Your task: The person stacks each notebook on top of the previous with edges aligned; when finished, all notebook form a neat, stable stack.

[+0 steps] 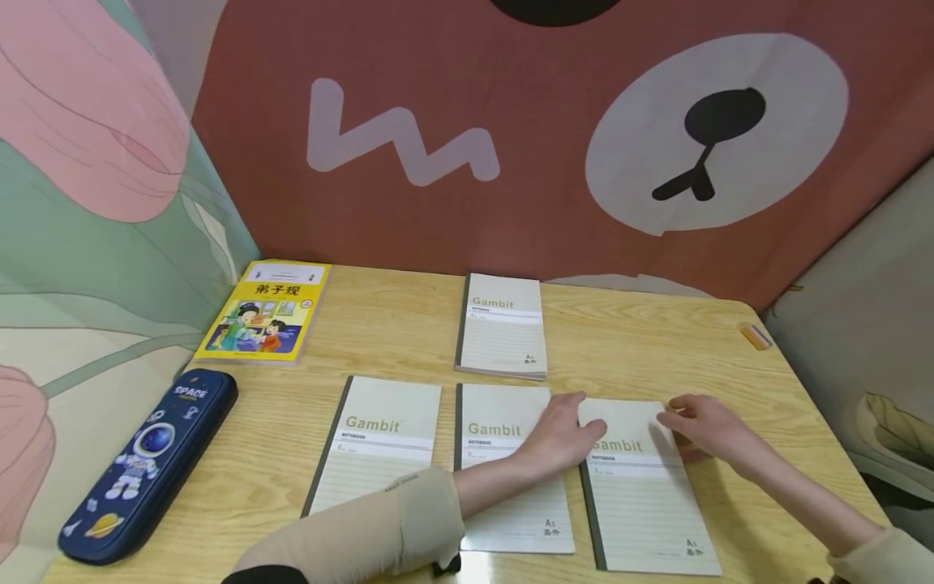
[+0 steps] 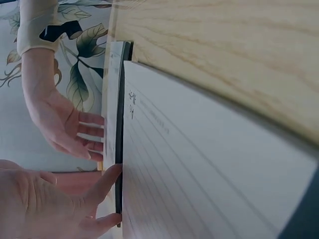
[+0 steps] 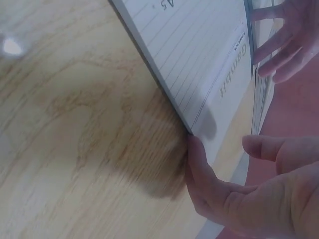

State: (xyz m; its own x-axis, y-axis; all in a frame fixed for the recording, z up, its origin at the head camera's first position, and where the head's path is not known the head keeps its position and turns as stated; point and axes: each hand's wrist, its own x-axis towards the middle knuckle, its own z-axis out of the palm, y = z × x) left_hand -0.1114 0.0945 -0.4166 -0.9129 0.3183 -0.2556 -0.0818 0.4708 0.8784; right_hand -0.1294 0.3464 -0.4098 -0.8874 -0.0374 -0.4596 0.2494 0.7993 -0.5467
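Note:
Three pale Gambit notebooks with dark spines lie side by side at the front of the table. My left hand (image 1: 560,428) reaches over the middle notebook (image 1: 505,405), its fingertips at the spine of the right notebook (image 1: 645,503). At that notebook's upper right edge is my right hand (image 1: 708,428); in the right wrist view its fingers (image 3: 198,154) touch the edge while the thumb stands apart. Both hands have their fingers extended rather than curled round it. My left forearm partly covers the left notebook (image 1: 390,430) and the middle one.
Behind the row lies another Gambit notebook (image 1: 503,328), with more pages or copies beneath its cover. A yellow picture book (image 1: 266,312) and a dark blue space pencil case (image 1: 149,466) lie at the left. A small eraser-like block (image 1: 755,336) sits near the right edge.

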